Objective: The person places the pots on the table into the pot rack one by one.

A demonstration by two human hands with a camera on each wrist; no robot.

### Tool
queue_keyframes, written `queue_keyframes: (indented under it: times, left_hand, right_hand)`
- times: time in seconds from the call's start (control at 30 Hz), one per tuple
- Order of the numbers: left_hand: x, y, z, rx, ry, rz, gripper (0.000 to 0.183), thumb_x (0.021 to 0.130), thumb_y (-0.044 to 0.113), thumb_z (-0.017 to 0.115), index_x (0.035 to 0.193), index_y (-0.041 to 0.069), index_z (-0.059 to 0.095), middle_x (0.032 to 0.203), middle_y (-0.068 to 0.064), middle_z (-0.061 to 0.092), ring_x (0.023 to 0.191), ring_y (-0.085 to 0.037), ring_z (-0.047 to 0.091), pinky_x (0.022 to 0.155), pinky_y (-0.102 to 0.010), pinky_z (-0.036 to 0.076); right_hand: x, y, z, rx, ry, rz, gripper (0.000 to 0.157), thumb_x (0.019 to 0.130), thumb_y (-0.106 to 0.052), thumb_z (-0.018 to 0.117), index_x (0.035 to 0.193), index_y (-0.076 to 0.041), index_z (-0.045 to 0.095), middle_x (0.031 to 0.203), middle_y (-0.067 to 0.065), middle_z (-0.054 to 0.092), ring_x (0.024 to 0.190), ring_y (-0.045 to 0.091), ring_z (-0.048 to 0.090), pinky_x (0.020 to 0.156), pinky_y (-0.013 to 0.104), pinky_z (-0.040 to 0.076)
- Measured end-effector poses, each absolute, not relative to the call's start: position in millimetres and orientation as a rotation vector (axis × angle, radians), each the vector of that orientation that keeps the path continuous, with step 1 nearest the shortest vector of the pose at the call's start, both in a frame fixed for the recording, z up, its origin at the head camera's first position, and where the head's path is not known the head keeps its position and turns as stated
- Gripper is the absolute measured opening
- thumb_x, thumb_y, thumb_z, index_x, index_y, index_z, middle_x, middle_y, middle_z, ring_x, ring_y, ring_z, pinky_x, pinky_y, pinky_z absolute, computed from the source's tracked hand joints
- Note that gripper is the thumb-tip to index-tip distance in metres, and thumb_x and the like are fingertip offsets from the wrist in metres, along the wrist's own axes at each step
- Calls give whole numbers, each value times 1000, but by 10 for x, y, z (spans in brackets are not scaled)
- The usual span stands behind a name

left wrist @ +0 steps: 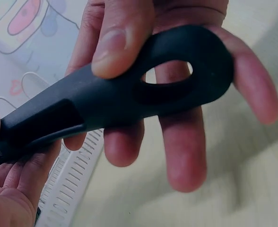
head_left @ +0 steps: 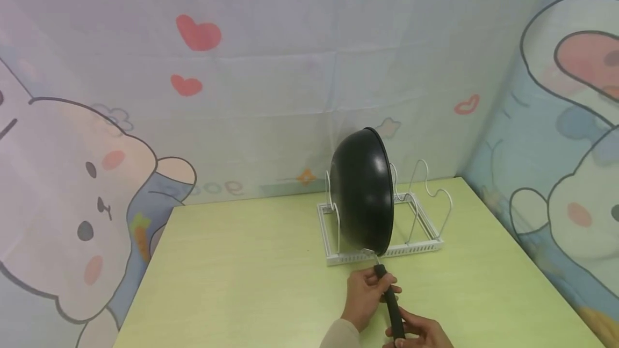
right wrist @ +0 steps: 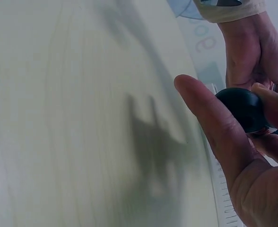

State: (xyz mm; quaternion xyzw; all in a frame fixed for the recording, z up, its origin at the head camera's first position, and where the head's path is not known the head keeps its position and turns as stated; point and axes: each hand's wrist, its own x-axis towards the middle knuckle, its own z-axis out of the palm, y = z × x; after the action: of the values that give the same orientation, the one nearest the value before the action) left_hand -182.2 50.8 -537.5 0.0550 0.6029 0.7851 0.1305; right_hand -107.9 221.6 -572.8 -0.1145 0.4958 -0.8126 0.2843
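Note:
A black wok (head_left: 360,192) stands on its side in a white wire rack (head_left: 333,258), its rounded outside facing left and its rim to the right. Its long black handle (head_left: 393,310) points toward me. My left hand (head_left: 362,295) grips the handle close to the metal joint. Farther back, my right hand (head_left: 422,332) pinches the handle's end, thumb on top and fingers beneath. In the left wrist view, the handle's end (left wrist: 219,66) shows a hanging hole, with the right hand's fingers spread under it. The right wrist view shows the rounded handle tip (right wrist: 240,109) between thumb and fingers.
More curved wire dividers (head_left: 447,203) of the rack rise to the right of the wok. The rack stands near the back of a pale yellow-green table (head_left: 232,273). A cartoon-printed cloth (head_left: 271,79) hangs behind and at both sides.

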Motion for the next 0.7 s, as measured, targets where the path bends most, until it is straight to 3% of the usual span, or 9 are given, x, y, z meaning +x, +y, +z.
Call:
queue_keyframes:
  times: [0.1, 0.2, 0.3, 0.37, 0.53, 0.7]
  left_hand:
    - [-1831, 504, -5393, 151, 1751, 2283, 21, 91, 10, 72, 99, -10, 69, 98, -33, 73, 84, -32, 78, 67, -28, 64]
    - [-1842, 505, -5416, 146, 1757, 2276, 22, 91, 10, 72, 100, -10, 69, 98, -32, 73, 83, -30, 78, 68, -28, 64]
    - [-1855, 512, -5439, 142, 1756, 2271, 22, 91, 8, 72, 101, -11, 69, 99, -33, 73, 83, -29, 78, 68, -28, 64]
    - [-1861, 518, -5456, 144, 1753, 2269, 22, 92, 8, 71, 102, -12, 68, 100, -33, 73, 85, -30, 78, 70, -28, 64]
    - [-1862, 546, -5486, 134, 1792, 2259, 17, 93, 5, 68, 101, -11, 66, 102, -33, 72, 88, -33, 78, 72, -29, 65]
    - [-1866, 565, -5497, 109, 1857, 2240, 16, 92, 4, 69, 101, -9, 66, 101, -32, 73, 89, -33, 78, 73, -29, 65]
  right_hand:
    - [-1087, 2216, -5746, -329, 1375, -2169, 52, 97, 1, 58, 133, -36, 61, 112, 8, 73, 100, 25, 76, 88, 33, 63]
    - [-1093, 2218, -5762, -324, 1418, -2156, 59, 96, 1, 59, 151, -14, 43, 112, 9, 73, 100, 26, 76, 88, 34, 63]
    - [-1109, 2225, -5765, -289, 1519, -2109, 69, 96, -1, 61, 150, 10, 20, 113, 11, 73, 99, 26, 76, 87, 34, 63]
    - [-1122, 2229, -5762, -249, 1641, -2059, 75, 93, -4, 66, 146, 17, 17, 112, 16, 74, 96, 25, 77, 85, 34, 63]
    - [-1141, 2225, -5739, -72, 2089, -1818, 73, 82, -12, 80, 137, 20, 44, 103, 24, 76, 85, 20, 77, 73, 30, 64]
    - [-1156, 2198, -5705, 23, 2462, -1516, 62, 74, -21, 88, 124, 9, 65, 94, 15, 79, 81, 18, 77, 69, 26, 62]
